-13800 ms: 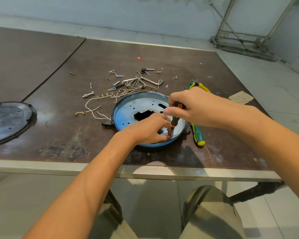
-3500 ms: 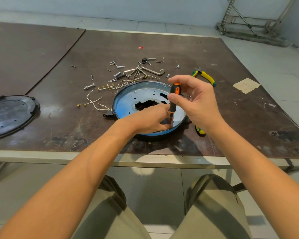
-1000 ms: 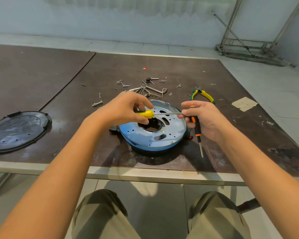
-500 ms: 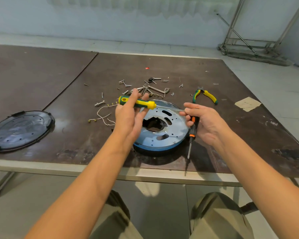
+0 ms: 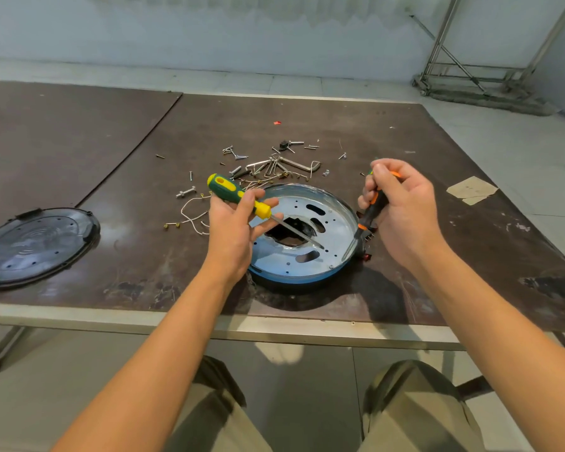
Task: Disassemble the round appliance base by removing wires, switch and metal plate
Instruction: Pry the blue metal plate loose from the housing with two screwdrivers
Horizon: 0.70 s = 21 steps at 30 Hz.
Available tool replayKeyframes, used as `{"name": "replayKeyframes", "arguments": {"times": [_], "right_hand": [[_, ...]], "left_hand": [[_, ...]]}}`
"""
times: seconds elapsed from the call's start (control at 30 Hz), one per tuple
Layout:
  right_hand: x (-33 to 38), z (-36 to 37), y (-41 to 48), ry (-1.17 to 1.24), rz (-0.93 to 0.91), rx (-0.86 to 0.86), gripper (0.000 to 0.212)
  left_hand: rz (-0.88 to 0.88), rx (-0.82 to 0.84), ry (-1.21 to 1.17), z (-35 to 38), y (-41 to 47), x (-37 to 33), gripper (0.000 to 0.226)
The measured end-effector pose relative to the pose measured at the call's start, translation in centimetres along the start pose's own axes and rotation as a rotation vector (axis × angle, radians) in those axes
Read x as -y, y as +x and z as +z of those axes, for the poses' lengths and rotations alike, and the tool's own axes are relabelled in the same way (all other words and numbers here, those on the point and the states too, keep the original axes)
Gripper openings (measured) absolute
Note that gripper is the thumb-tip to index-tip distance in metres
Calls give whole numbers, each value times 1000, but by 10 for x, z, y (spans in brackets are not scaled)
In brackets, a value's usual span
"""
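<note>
The round appliance base (image 5: pixel 307 272) sits near the table's front edge, with its shiny metal plate (image 5: pixel 333 230) facing up and a dark hole in the middle. My left hand (image 5: pixel 235 230) holds a green-and-yellow screwdriver (image 5: pixel 238 197); its shaft slants over the plate's centre. My right hand (image 5: pixel 402 207) grips a black-and-orange screwdriver (image 5: pixel 369 216) whose tip points down at the plate's right rim. A small red-and-black part (image 5: pixel 367 256) shows at the base's right side. Loose white wires (image 5: pixel 190 220) lie on the table left of the base.
Several screws, brackets and small metal parts (image 5: pixel 274 164) are scattered behind the base. A black round cover (image 5: pixel 33 243) lies at the far left. A scrap of tan paper (image 5: pixel 470 190) lies at the right. The table's front edge (image 5: pixel 274 331) is close to my knees.
My left hand has turned the green-and-yellow screwdriver so its shaft slants down over the plate. My right hand let go of that shaft, rose, and now holds the orange screwdriver upright at the right rim.
</note>
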State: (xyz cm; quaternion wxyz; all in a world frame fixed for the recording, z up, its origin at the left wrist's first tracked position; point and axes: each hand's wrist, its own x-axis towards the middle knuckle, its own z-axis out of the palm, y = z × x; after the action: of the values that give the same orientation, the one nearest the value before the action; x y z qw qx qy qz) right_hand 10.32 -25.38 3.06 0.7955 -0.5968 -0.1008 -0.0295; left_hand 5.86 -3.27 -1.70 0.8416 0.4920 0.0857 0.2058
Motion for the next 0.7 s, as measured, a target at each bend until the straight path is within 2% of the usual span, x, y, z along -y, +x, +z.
{"name": "replayKeyframes", "arguments": {"times": [0.17, 0.7], "right_hand": [[-8, 4, -4, -43, -105, 60, 8], [-26, -2, -9, -91, -181, 131, 8]], "left_hand": [[4, 109, 134, 3, -7, 0, 20], [-27, 155, 211, 2, -7, 2, 33]]}}
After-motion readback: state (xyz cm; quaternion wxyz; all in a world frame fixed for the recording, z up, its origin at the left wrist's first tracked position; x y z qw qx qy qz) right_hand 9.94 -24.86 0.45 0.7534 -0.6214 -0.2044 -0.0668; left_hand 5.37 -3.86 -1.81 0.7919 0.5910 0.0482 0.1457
